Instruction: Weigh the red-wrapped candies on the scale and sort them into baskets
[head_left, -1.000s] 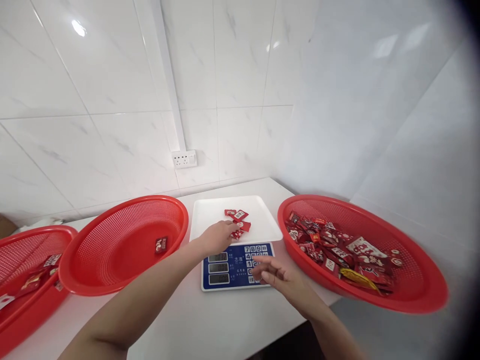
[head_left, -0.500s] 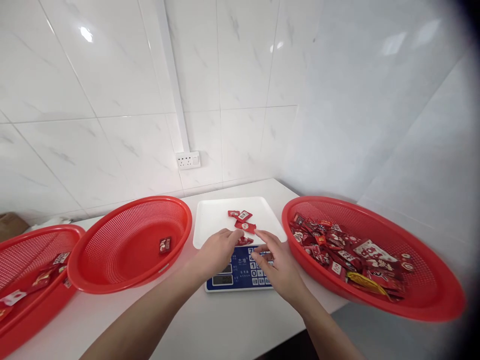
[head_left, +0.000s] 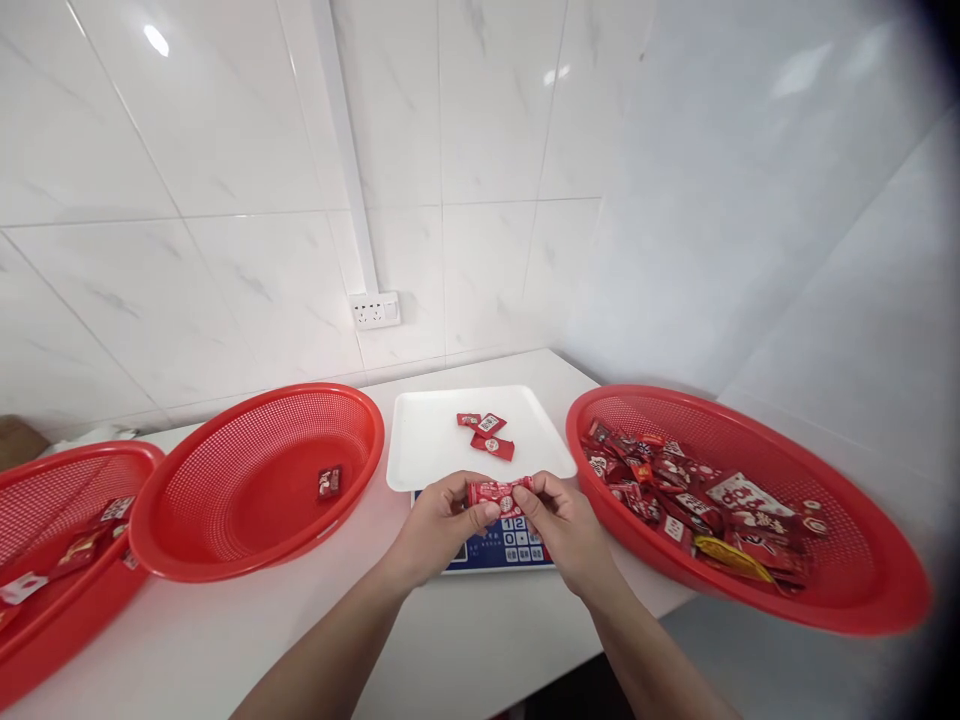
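Note:
Both hands hold one small red packet (head_left: pixel 500 493) between them, just above the blue keypad of a scale (head_left: pixel 501 547). My left hand (head_left: pixel 442 522) pinches its left end and my right hand (head_left: pixel 564 524) pinches its right end. Behind them, the scale's white tray (head_left: pixel 427 445) carries three red packets (head_left: pixel 486 434). A single red packet (head_left: pixel 329 481) lies in the middle red basket (head_left: pixel 255 480).
On the right, a large red basket (head_left: pixel 750 590) holds several red packets and a yellow one. Another red basket (head_left: pixel 52 560) with a few packets sits at the far left. A wall socket (head_left: pixel 374 310) is on the tiled wall behind the white counter.
My left hand drew a packet off the tray toward me, and my right hand came in to grip its other end. Both hands now hold it over the keypad.

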